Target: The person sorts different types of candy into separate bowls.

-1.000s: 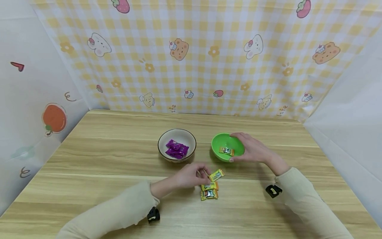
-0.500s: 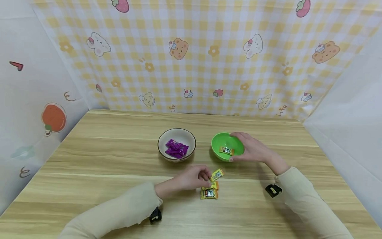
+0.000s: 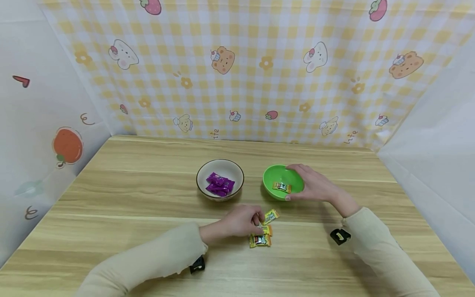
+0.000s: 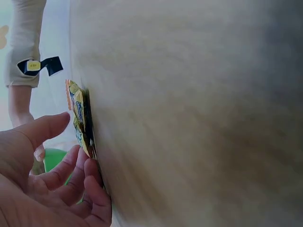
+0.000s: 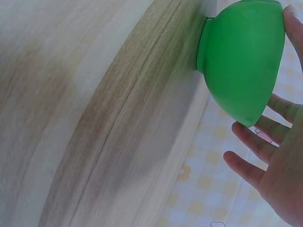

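Surface: a light wooden table (image 3: pixel 130 194) with long grain lines running left to right; in both wrist views the wood is blurred.
Back wall: a yellow and white checked cloth (image 3: pixel 259 62) printed with bears, rabbits, cupcakes and strawberries, hanging just behind the far edge of the table.
Side walls: white sheets, the left sheet (image 3: pixel 44 123) with an orange fruit print, the right sheet (image 3: pixel 438 136) plain.
Left hand: the left hand (image 3: pixel 241 220) lies on the table with curled fingers that pinch the nearest of the small yellow candy packets (image 3: pixel 264 233), which lie together in the middle front of the table.
Right hand: the right hand (image 3: pixel 315 185) holds the round green plastic bowl (image 3: pixel 276 175) at its right rim, thumb at the near edge and fingers spread along its side.
Green bowl: it has one yellow packet (image 3: pixel 282 187) inside.
Second bowl: a beige ceramic bowl with a dark rim (image 3: pixel 220 166) stands just left of the green one and holds purple candy packets (image 3: pixel 219 185).
Sleeves: both arms wear beige sleeves; a small black tag (image 3: pixel 339 236) is at the right wrist.
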### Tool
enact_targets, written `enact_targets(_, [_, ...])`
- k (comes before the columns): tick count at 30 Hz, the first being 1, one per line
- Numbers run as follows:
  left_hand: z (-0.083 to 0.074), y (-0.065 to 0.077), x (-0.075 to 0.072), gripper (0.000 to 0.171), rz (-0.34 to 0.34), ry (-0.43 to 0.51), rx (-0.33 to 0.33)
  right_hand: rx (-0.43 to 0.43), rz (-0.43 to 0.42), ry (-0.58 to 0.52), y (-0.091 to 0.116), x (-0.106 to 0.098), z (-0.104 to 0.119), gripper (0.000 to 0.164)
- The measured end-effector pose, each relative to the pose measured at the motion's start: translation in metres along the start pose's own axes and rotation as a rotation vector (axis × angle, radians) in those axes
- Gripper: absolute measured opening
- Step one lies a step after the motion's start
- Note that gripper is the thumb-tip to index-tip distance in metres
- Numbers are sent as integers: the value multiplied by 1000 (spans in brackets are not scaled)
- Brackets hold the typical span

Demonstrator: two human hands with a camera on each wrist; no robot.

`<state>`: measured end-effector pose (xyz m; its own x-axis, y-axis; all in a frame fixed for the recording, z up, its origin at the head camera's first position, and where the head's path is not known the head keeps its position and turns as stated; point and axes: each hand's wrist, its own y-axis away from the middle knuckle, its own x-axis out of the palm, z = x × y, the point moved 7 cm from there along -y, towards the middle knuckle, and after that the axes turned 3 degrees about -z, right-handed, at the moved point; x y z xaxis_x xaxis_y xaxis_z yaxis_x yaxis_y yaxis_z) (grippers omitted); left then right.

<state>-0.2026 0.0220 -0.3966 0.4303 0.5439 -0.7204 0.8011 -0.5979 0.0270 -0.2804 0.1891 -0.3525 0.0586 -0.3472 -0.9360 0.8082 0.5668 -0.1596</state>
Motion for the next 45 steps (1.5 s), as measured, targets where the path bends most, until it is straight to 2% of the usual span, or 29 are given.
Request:
enact_targets(5, [-1, 0, 2, 18, 6, -114, 38, -3, 4, -4, 0, 1, 0, 93])
enact_targets(12, [-3, 2, 1, 18, 0, -140, 51, 4, 9, -12, 0, 1, 0, 93])
enact_targets(19, [-1, 5, 0, 17, -1, -77, 44, 9, 11, -11, 1, 1, 0, 92])
enact_targets(23, [-1, 8, -2, 15, 6, 11, 29, 8, 12, -14, 0, 1, 0, 93])
enact_targets(27, [-4, 10, -8, 12, -3, 90, 56, 8, 11, -15, 0, 0, 0, 93])
enact_targets(31, [-6, 12, -14, 13, -6, 123, 65, 9, 11, -11, 0, 0, 0, 93])
enact_targets(37, [-4, 13, -25, 13, -5, 166, 14, 6, 10, -11, 0, 0, 0, 92])
enact_targets(45, [-4, 9, -44, 13, -49, 177, -21, -1, 9, -11, 0, 1, 0, 93])
